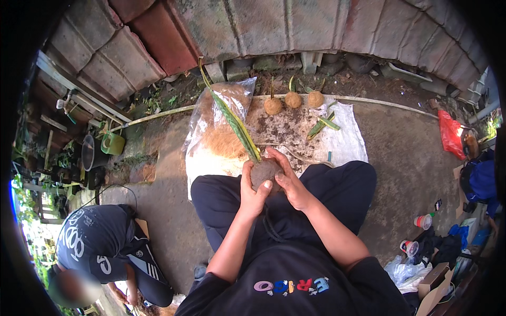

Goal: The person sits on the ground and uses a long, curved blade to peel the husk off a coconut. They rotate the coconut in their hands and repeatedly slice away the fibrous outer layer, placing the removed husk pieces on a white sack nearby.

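Observation:
A round ball of dark, moist soil [264, 172] is cupped between my two hands above my lap. My left hand [253, 193] grips its left side, the thumb lying across the front. Around the right side curve the fingers of my right hand [290, 183], its thumb pressed near the front. Out of the top of the ball rises a long snake plant leaf [233, 118], green with yellow edges, leaning up and to the left. The underside of the ball is hidden by my hands.
A white sack sheet [352, 134] on the ground carries loose soil, coconut fiber [223, 140], cut snake plant leaves [324, 125] and three fiber-wrapped balls [293, 99] with leaves. Behind the fiber lies a clear plastic bag [247, 93]. Another person [99, 245] crouches at the lower left.

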A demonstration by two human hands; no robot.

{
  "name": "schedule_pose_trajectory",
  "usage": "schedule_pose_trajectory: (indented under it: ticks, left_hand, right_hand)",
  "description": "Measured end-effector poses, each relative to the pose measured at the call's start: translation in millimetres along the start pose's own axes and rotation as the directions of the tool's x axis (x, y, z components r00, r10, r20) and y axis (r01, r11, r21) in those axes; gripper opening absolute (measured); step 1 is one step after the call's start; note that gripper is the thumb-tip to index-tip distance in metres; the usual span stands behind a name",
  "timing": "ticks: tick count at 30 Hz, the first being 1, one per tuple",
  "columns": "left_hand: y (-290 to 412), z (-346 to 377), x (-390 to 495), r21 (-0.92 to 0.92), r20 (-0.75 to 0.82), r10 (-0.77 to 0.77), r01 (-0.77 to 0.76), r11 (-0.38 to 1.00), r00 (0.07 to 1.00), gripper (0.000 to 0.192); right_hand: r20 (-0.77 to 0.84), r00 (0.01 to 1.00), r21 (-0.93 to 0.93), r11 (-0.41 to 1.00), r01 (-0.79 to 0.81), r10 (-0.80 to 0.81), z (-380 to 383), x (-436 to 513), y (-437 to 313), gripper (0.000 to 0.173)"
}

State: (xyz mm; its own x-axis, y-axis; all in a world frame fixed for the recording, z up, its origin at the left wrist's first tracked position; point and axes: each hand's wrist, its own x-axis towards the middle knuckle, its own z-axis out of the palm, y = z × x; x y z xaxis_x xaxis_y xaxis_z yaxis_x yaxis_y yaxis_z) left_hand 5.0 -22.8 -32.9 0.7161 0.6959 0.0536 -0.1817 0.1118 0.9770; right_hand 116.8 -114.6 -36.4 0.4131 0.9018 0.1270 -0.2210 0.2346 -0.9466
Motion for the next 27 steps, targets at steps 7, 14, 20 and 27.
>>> schedule_pose_trajectory:
  ticks: [7, 14, 20, 27]
  left_hand:
    - [19, -12, 34, 0.655, 0.341, 0.26, -0.427, 0.624, 0.903, 0.08]
    - [30, -4, 37, 0.651, 0.411, 0.155, -0.408, 0.64, 0.899, 0.078]
    - [41, -9, 40, 0.683, 0.497, 0.127, -0.477, 0.553, 0.858, 0.073]
    - [169, -44, 63, 0.735, 0.251, 0.383, -0.432, 0.522, 0.889, 0.04]
  right_hand:
    - [-0.116, 0.981, 0.437, 0.895, -0.092, 0.157, 8, -5, -15, 0.06]
    - [-0.234, 0.97, 0.427, 0.903, 0.047, 0.06, 2, -4, -13, 0.045]
    - [-0.281, 0.96, 0.34, 0.936, 0.089, 0.011, 0, -6, -10, 0.049]
    - [-0.339, 0.94, 0.455, 0.883, 0.121, 0.046, -31, -9, -5, 0.057]
